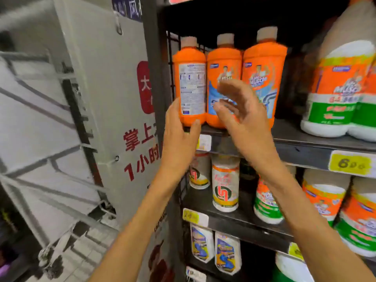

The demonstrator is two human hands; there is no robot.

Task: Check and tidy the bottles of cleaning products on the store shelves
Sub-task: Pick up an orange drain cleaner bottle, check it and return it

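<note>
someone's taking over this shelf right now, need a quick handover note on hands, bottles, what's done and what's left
Left hand: fingers on the lower part of the leftmost orange bottle, at the shelf edge.
Right hand: open, holding nothing, in front of the middle orange bottle.
Done: middle and right orange bottle stand upright, front labels out.
Left: the leftmost bottle shows its back label; likely turn it to face forward. The rows below look unchecked.

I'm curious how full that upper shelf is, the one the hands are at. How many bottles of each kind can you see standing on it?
Orange bottles with pale caps: 3
Big white jugs with orange and green labels: 2 in view, one cut off by the picture edge
Total: 5
</note>
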